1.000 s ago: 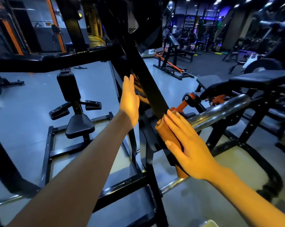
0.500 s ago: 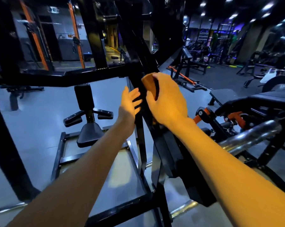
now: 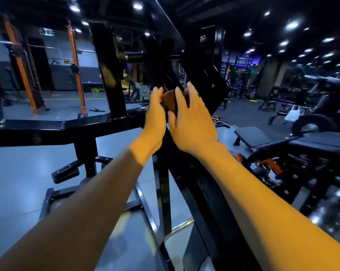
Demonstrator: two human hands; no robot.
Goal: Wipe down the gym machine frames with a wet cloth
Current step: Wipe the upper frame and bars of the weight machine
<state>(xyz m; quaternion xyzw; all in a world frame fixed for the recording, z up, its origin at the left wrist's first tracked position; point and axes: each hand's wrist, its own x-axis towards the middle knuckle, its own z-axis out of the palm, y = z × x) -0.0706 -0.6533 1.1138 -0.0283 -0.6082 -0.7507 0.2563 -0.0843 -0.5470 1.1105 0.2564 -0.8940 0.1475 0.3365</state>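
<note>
While both arms reach forward, the right hand (image 3: 192, 122) presses a brown cloth (image 3: 170, 100) against the black machine frame (image 3: 184, 184) with fingers spread, and the left hand (image 3: 155, 116), fingers straight, touches the cloth's left edge.

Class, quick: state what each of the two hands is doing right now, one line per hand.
Left hand: open, fingers straight, flat against the side of the black slanted machine frame bar, holding nothing.
Right hand: fingers spread, pressing the brown folded cloth onto that bar.
</note>
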